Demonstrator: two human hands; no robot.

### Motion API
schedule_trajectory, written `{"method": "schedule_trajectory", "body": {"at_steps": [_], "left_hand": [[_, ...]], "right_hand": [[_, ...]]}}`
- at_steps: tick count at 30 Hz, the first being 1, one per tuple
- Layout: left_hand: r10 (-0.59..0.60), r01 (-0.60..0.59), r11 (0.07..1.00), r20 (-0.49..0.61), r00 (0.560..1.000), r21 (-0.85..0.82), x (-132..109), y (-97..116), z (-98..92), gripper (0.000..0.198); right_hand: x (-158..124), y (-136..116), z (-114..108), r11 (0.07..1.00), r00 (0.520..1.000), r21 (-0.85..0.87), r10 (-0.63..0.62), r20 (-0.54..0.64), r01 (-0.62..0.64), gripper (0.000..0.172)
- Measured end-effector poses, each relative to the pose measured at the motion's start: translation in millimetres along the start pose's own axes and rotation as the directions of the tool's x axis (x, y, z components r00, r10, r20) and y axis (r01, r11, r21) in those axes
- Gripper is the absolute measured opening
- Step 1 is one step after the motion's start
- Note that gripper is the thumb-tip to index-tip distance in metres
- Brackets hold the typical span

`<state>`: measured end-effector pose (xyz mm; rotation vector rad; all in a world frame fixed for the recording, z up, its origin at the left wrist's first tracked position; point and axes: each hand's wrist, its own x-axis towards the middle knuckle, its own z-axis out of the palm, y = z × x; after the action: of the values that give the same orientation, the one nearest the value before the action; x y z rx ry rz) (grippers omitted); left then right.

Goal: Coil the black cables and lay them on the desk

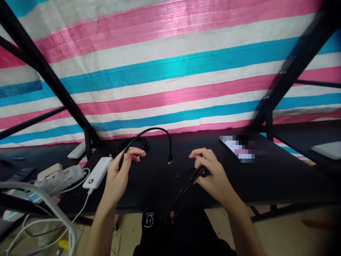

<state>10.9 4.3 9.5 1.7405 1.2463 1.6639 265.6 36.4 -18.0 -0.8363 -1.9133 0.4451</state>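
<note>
A black cable (157, 128) arches up from my left hand (122, 170) and bends down to a plug end (170, 158) with a pale tip above the black desk. The thumb and fingers of my left hand close around this cable. On the right, my right hand (209, 167) grips doubled lengths of black cable (186, 188) that hang toward my lap. Whether both hands hold one and the same cable I cannot tell. Behind my left hand lies a coil of black cable (144, 144) on the desk.
A white power bank (98, 172) with a white cord lies left of my left hand. Further left are a white power strip (60, 181) and tangled cords. A phone (236, 147) lies at the right. Black frame bars (50, 78) slant up both sides before a striped sheet (170, 67).
</note>
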Motion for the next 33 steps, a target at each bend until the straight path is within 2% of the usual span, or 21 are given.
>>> {"method": "schedule_trajectory", "body": {"at_steps": [2,5,6,8,10,11,14,16,18,20,22,23,25,27,29,30,33], "left_hand": [[-0.059,0.059,0.998,0.024,0.998,-0.012,1.0,2.0,1.7,0.033],[-0.179,0.198,0.976,0.189,0.966,-0.087,-1.0,16.5,13.2,0.036],[-0.237,0.276,0.954,0.268,0.934,-0.12,-2.8,22.2,18.6,0.038],[-0.34,0.447,0.878,0.435,0.834,-0.172,-7.6,31.3,29.1,0.043],[-0.371,0.567,0.798,0.577,0.727,-0.202,-13.6,35.3,36.1,0.047],[-0.357,0.596,0.774,0.63,0.689,-0.213,-16.5,35.8,37.9,0.049],[-0.345,0.606,0.776,0.684,0.643,-0.178,-23.0,36.3,38.0,0.053],[-0.384,0.587,0.805,0.68,0.624,-0.084,-23.8,39.5,36.7,0.043],[-0.398,0.537,0.843,0.669,0.628,-0.002,-21.6,44.7,35.8,0.03],[-0.373,0.452,0.891,0.652,0.66,0.051,-17.3,49.0,34.5,0.03],[-0.341,0.357,0.929,0.592,0.73,0.094,-12.3,49.2,31.6,0.025],[-0.336,0.332,0.937,0.539,0.772,0.108,-9.9,47.1,29.7,0.023],[-0.353,0.35,0.933,0.389,0.851,0.08,-6.1,38.5,26.1,0.023],[-0.388,0.401,0.916,0.215,0.896,-0.017,-4.5,26.3,24.8,0.025],[-0.421,0.434,0.891,0.115,0.9,-0.133,-5.5,14.0,27.4,0.024],[-0.435,0.445,0.876,0.093,0.896,-0.187,-7.0,8.9,30.2,0.023],[-0.499,0.499,0.797,0.095,0.861,-0.341,-14.2,-0.9,42.2,0.02]], "right_hand": [[-2.2,3.0,-2.5,0.997,0.999,0.063,0.049,-0.019,-0.047,0.023],[1.5,-0.5,-2.1,0.991,0.992,0.062,0.118,-0.044,-0.115,0.031],[4.9,-3.9,-1.4,0.993,0.99,0.022,0.121,-0.068,-0.12,0.032],[14.0,-12.7,-0.5,0.989,0.987,-0.09,0.102,-0.128,-0.114,0.032],[22.8,-21.4,-1.0,0.972,0.978,-0.203,0.083,-0.191,-0.122,0.032],[26.1,-24.7,-1.8,0.964,0.973,-0.233,0.08,-0.216,-0.131,0.032],[29.1,-28.9,-4.4,0.974,0.969,-0.181,0.095,-0.226,-0.137,0.027],[27.4,-27.4,-5.2,0.988,0.983,-0.123,0.076,-0.168,-0.097,0.034],[25.6,-24.1,-4.7,0.991,0.992,-0.129,0.02,-0.128,-0.037,0.043],[25.0,-19.9,-3.3,0.986,0.989,-0.161,-0.052,-0.142,0.029,0.029],[24.2,-14.8,-1.2,0.99,0.981,-0.125,-0.088,-0.17,0.067,0.009],[23.2,-11.9,-0.1,0.996,0.984,-0.061,-0.068,-0.162,0.058,0.016],[18.8,-5.8,2.7,0.987,0.995,0.146,0.078,-0.062,-0.068,0.031],[12.1,-0.1,5.8,0.89,0.953,0.343,0.286,0.096,-0.302,0.041],[5.8,3.8,8.8,0.752,0.88,0.463,0.438,0.183,-0.47,0.047],[3.7,4.7,10.1,0.693,0.856,0.517,0.484,0.183,-0.502,0.049],[3.3,3.0,14.1,0.549,0.823,0.701,0.56,0.094,-0.454,0.047]]}}
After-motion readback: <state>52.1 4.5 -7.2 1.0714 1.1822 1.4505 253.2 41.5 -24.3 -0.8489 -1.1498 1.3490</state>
